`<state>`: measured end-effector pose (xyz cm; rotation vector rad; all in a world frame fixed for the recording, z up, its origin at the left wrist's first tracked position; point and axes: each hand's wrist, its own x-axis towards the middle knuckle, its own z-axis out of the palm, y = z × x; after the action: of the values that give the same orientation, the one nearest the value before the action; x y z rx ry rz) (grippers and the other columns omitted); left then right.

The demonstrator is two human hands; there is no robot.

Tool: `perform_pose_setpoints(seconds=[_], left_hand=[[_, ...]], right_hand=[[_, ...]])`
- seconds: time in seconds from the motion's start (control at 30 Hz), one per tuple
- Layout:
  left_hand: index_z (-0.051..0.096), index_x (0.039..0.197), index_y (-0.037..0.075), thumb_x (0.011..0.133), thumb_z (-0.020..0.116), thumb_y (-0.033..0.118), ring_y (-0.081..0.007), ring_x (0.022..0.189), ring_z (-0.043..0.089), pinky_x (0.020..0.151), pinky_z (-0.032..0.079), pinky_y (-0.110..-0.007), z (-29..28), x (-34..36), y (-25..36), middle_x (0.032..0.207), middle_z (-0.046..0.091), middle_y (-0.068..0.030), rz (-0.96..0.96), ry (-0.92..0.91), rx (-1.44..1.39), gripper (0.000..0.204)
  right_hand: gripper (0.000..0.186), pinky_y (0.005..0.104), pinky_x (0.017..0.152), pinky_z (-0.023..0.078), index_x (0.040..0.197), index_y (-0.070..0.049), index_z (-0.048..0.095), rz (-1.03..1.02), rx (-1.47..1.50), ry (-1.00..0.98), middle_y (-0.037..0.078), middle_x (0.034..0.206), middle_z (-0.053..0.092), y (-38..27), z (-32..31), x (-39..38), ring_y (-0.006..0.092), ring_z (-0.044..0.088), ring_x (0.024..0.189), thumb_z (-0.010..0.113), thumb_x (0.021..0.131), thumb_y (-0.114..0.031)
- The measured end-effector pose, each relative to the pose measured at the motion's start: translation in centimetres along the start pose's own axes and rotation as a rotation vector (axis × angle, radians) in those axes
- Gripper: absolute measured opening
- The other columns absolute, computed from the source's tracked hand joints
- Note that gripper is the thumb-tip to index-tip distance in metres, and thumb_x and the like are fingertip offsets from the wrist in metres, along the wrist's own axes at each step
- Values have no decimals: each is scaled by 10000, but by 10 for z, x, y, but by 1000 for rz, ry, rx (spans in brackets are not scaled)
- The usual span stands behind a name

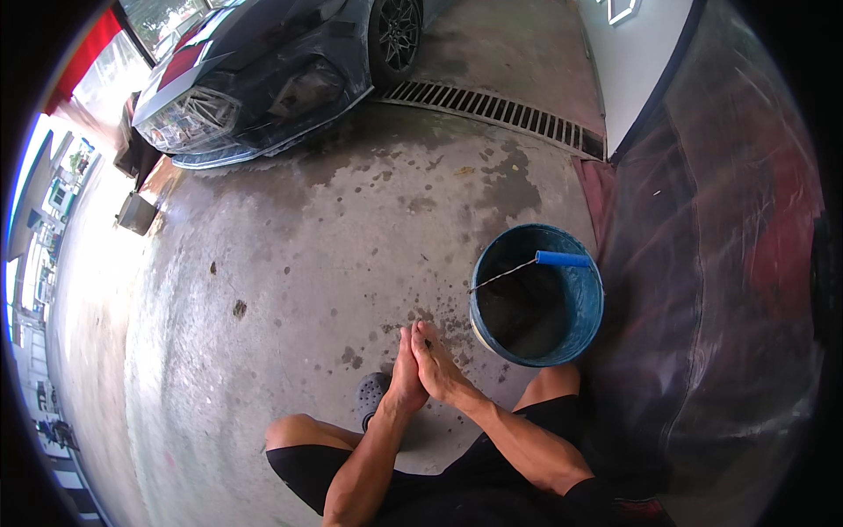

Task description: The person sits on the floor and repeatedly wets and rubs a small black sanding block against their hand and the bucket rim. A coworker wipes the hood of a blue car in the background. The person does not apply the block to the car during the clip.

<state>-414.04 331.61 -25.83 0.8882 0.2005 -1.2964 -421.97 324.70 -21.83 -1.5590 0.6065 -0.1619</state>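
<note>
My left hand (407, 376) and my right hand (435, 367) meet palm to palm above the wet concrete. Their fingers are stretched out and point away from me. A small dark smudge shows on my right hand near the fingers. Whatever lies between the palms is hidden, and no tool shows in either hand. Just to the right stands a blue bucket (600, 299) with murky dark liquid inside. Its wire handle, with a blue tube grip (562, 259), lies across the opening. Neither hand touches the bucket.
A dark car (307, 83) with plastic film over its front stands at the far left. Behind it runs a metal drain grate (492, 107). A dark plastic sheet (702, 290) hangs along the right. One grey clog (372, 395) is below my hands. A small container (137, 213) sits far left.
</note>
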Motion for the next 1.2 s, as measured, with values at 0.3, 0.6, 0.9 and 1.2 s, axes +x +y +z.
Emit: perform_pose_setpoints(seconds=[0.3,0.6,0.9,1.2], left_hand=[[364,1647,165,1072,373,738,-280,1262,583,1073,508,-460,-8,-2,6,1403,562,-90,37,20,40,812],[358,1663,172,1152,429,452,-303,1375,565,1195,436,-488,0,-11,12,1542,541,-110,123,-120,-23,587],[301,1675,155,1154,435,401,-327,1391,572,1195,455,-559,46,-44,28,1556,532,-175,214,-172,-6,592],[613,1402,-2,1142,505,389,-234,1157,672,1037,561,-404,46,-35,16,1277,678,-119,139,66,42,481]], right_hand=[[881,499,1337,39,1648,139,101,193,68,-6,357,1735,73,-49,9,-6,474,11,1635,170,1141,-578],[606,492,1255,346,1475,178,463,-359,-208,220,383,1500,522,12,-12,15,491,479,1452,294,1154,-308],[555,422,1249,358,1558,129,404,-243,237,435,323,1542,515,-18,-63,-24,406,502,1458,379,1157,-255],[592,574,1278,277,1588,145,330,-403,-353,294,373,1646,336,-1,-1,-52,519,313,1557,429,1126,-211]])
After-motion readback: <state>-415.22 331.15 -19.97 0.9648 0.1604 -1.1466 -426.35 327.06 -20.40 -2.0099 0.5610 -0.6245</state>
